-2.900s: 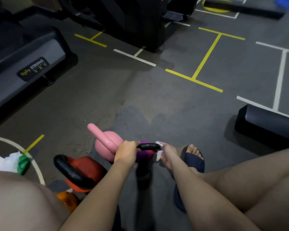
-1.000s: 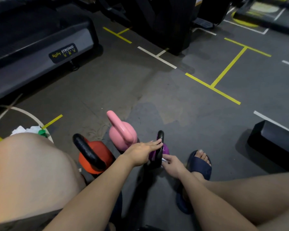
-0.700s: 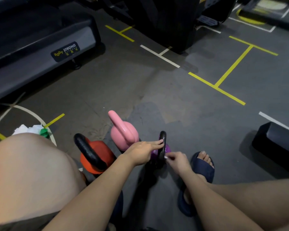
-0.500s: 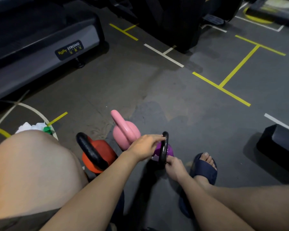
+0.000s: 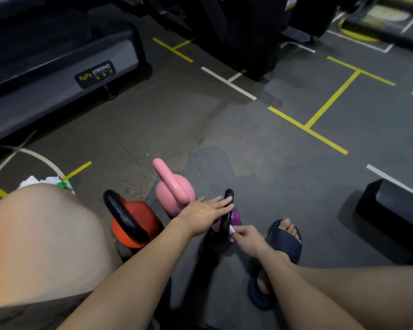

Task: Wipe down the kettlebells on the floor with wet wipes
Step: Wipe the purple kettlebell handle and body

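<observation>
Low in the centre of the frame, the purple kettlebell (image 5: 237, 216) stands on the floor (image 5: 224, 129), just right of the pink kettlebell (image 5: 174, 192) and the orange kettlebell (image 5: 141, 219). The left grip (image 5: 204, 210) lies flat, fingers straight, against the purple one's black handle (image 5: 227, 198), holding nothing. The right grip (image 5: 247, 239) pinches a white wet wipe (image 5: 231, 231) against the lower part of that handle. At upper left, a grey machine's label (image 5: 94, 73) reads "BODY STRONG"; the smaller writing under it is illegible. White crumpled material (image 5: 37, 181) with a green bit lies at the left edge.
</observation>
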A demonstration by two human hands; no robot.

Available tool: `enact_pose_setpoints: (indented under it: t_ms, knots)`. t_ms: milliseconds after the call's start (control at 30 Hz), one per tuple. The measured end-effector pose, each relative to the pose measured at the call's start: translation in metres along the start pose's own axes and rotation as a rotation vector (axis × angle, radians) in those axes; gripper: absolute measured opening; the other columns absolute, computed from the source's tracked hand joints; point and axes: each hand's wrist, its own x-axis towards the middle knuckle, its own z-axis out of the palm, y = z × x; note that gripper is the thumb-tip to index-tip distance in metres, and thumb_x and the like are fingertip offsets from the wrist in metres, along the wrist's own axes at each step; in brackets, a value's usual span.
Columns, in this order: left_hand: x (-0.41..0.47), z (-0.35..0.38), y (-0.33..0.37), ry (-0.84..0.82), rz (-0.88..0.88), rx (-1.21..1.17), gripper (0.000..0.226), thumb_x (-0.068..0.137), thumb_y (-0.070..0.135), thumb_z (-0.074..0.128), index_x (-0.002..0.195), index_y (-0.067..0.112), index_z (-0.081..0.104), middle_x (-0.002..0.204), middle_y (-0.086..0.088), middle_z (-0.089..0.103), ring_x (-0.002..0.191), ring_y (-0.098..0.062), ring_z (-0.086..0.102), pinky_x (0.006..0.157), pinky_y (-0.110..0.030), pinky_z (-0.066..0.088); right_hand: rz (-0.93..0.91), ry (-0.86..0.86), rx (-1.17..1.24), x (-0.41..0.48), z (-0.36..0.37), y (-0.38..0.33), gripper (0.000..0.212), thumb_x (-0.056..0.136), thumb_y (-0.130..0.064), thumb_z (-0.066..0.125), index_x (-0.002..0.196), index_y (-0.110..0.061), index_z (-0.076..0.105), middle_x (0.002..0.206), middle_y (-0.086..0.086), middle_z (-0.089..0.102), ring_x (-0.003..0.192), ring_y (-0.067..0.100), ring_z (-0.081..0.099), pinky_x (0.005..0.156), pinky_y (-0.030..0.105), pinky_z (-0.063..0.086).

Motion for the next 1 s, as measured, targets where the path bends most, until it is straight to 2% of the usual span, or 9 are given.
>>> enact_pose_setpoints:
  t_ms: [200, 333, 433, 533, 667, 733, 800, 900, 1000]
  knots:
    - [-0.004, 0.011, -0.008, 0.033, 0.033, -0.01, 0.093, 0.084, -0.011, 0.045, 0.161, 0.028, 0.011, 0.167, 0.015, 0.0, 0.154, -0.008, 0.006, 0.123, -0.046, 0.02, 0.047, 0.366, 0.014, 0.006, 0.005, -0.009, 0.033, 0.086, -0.005, 0.054, 0.101, -0.02, 0.079, 0.09, 0.008, 0.077, 0.089, 0.022, 0.069, 0.069, 0.025, 0.044]
    - [-0.005, 0.02, -0.013, 0.032, 0.025, -0.036, 0.099, 0.082, -0.011, 0.048, 0.161, 0.032, 0.007, 0.165, 0.02, -0.004, 0.154, -0.007, 0.007, 0.123, -0.046, 0.02, -0.144, 0.231, -0.195, 0.007, 0.008, -0.001, 0.03, 0.087, -0.005, 0.056, 0.102, -0.017, 0.079, 0.107, 0.007, 0.075, 0.105, 0.026, 0.066, 0.088, 0.023, 0.044]
    - [-0.003, 0.019, -0.016, 0.016, 0.011, -0.065, 0.103, 0.077, -0.013, 0.045, 0.16, 0.034, 0.009, 0.164, 0.023, -0.003, 0.154, -0.007, 0.007, 0.122, -0.048, 0.021, -0.229, 0.168, -0.237, 0.005, 0.022, 0.006, 0.042, 0.078, -0.012, 0.044, 0.101, -0.007, 0.079, 0.109, 0.011, 0.074, 0.109, 0.022, 0.061, 0.093, 0.002, 0.029]
    - [0.002, 0.006, -0.015, -0.031, 0.009, -0.078, 0.105, 0.074, -0.016, 0.044, 0.16, 0.035, 0.013, 0.165, 0.021, 0.002, 0.154, -0.008, 0.004, 0.122, -0.051, 0.018, -0.258, 0.139, -0.218, 0.005, 0.015, 0.002, 0.043, 0.076, -0.005, 0.044, 0.1, -0.007, 0.079, 0.108, 0.011, 0.074, 0.107, 0.018, 0.059, 0.09, -0.007, 0.022]
    - [0.004, -0.005, -0.011, -0.101, 0.013, -0.088, 0.098, 0.08, -0.014, 0.047, 0.16, 0.032, 0.015, 0.166, 0.019, 0.003, 0.154, -0.009, 0.006, 0.122, -0.054, 0.019, -0.104, -0.037, -0.181, 0.003, 0.0, 0.005, 0.044, 0.087, -0.008, 0.053, 0.1, -0.043, 0.075, 0.096, -0.01, 0.076, 0.092, 0.003, 0.063, 0.08, 0.015, 0.045]
    - [0.003, -0.003, -0.01, -0.1, 0.004, -0.108, 0.099, 0.08, -0.014, 0.047, 0.16, 0.033, 0.015, 0.166, 0.021, 0.003, 0.153, -0.007, 0.007, 0.122, -0.053, 0.019, -0.07, -0.086, -0.032, 0.005, -0.005, 0.007, 0.029, 0.096, -0.018, 0.057, 0.096, -0.038, 0.078, 0.089, -0.01, 0.077, 0.086, 0.005, 0.065, 0.081, 0.025, 0.052]
    - [0.002, -0.002, -0.008, -0.088, -0.006, -0.139, 0.097, 0.082, -0.014, 0.048, 0.16, 0.033, 0.015, 0.166, 0.02, 0.002, 0.153, -0.006, 0.008, 0.121, -0.048, 0.02, -0.024, -0.105, 0.113, 0.003, -0.011, -0.002, 0.024, 0.098, -0.014, 0.058, 0.092, -0.02, 0.081, 0.08, -0.007, 0.074, 0.075, 0.005, 0.061, 0.07, 0.022, 0.05]
    - [0.001, 0.001, -0.002, -0.039, -0.016, -0.188, 0.093, 0.084, -0.015, 0.044, 0.16, 0.029, 0.016, 0.166, 0.015, 0.003, 0.152, -0.005, 0.01, 0.119, -0.029, 0.014, 0.071, -0.084, 0.319, 0.002, -0.014, -0.01, 0.035, 0.09, 0.006, 0.049, 0.091, -0.012, 0.079, 0.072, -0.001, 0.07, 0.066, 0.01, 0.059, 0.065, 0.022, 0.046]
    - [0.001, 0.008, -0.002, 0.006, -0.026, -0.228, 0.09, 0.084, -0.013, 0.044, 0.16, 0.028, 0.018, 0.166, 0.016, 0.005, 0.151, -0.001, 0.012, 0.101, -0.006, 0.006, 0.13, -0.071, 0.517, 0.0, -0.008, -0.021, 0.042, 0.081, 0.017, 0.035, 0.086, -0.001, 0.073, 0.064, 0.008, 0.067, 0.055, 0.014, 0.059, 0.055, 0.02, 0.046]
